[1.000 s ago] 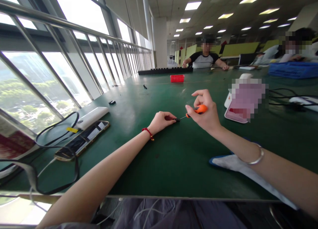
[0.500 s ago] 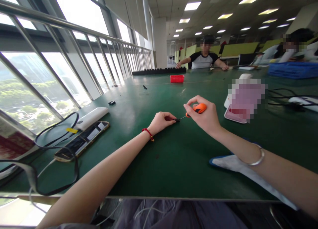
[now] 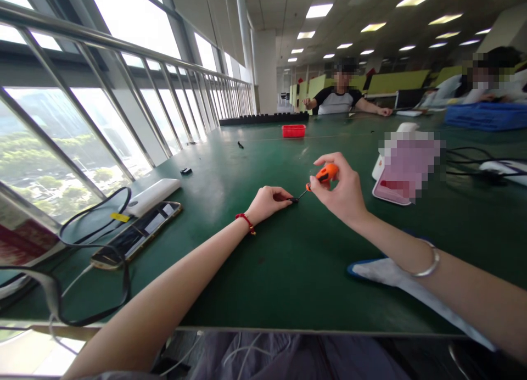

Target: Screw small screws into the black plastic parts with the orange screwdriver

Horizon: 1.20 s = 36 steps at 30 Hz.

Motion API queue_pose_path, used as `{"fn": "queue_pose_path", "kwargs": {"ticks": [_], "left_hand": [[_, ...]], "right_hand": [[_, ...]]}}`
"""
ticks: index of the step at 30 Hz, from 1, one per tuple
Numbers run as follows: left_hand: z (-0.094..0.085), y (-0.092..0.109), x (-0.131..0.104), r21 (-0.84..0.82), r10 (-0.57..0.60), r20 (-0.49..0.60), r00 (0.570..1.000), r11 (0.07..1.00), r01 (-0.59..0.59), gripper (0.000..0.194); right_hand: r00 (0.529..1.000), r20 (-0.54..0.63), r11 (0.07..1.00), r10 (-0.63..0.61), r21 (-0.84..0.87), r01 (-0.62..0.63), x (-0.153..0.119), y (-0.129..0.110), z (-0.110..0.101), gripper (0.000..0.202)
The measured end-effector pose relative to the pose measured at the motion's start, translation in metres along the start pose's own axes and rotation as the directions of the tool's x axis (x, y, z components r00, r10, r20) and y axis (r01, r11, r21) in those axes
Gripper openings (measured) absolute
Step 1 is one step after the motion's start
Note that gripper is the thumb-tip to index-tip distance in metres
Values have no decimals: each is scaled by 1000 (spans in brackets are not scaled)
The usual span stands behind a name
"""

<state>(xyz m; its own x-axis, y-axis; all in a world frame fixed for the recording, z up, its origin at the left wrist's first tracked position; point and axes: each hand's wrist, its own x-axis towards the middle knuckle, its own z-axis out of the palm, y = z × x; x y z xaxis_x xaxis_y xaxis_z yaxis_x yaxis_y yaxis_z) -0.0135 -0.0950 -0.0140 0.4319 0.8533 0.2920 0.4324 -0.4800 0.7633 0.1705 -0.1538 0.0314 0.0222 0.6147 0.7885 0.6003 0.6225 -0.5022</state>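
Note:
My right hand [image 3: 340, 190] is closed on the handle of an orange and black screwdriver [image 3: 328, 173]. Its thin shaft slants down to the left, and the tip meets a small black part [image 3: 293, 200] on the green table. With thumb and fingers pinched together, my left hand [image 3: 269, 200] holds that part against the tabletop. The part is too small and too covered by fingertips to name its kind.
A white power bank [image 3: 154, 196] and a phone [image 3: 138, 234] lie left among cables. Right are a pink phone-like object [image 3: 405, 171] and a blue-edged white cloth [image 3: 382, 271]. Farther off are a red bin [image 3: 293, 131], a black strip [image 3: 263, 118] and a seated person [image 3: 340, 97].
The screwdriver handle has tipped more upright, and my right fingers have opened a little around it. My left hand stays put. The person across has raised a hand.

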Motion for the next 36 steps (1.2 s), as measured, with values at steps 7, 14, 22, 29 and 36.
{"fn": "queue_pose_path", "kwargs": {"ticks": [7, 14, 22, 29, 36], "left_hand": [[1, 0, -1, 20, 8, -5, 1000, 1000, -8, 16], [1, -2, 1, 97, 33, -4, 999, 995, -33, 18], [2, -1, 2, 179, 63, 0, 998, 982, -62, 17], [1, -1, 2, 159, 61, 7, 998, 985, -61, 19], [1, -2, 2, 128, 62, 12, 998, 990, -63, 19]], "right_hand": [[998, 40, 999, 50, -21, -49, 0, -2, 0, 18], [1000, 5, 1000, -11, -12, 12, 0, -2, -1, 30], [1000, 16, 1000, 17, -23, -16, -2, -4, 0, 14], [999, 24, 997, 40, -65, -38, -1, -7, -1, 17], [998, 9, 998, -56, -9, 56, -2, -5, -1, 29]]}}
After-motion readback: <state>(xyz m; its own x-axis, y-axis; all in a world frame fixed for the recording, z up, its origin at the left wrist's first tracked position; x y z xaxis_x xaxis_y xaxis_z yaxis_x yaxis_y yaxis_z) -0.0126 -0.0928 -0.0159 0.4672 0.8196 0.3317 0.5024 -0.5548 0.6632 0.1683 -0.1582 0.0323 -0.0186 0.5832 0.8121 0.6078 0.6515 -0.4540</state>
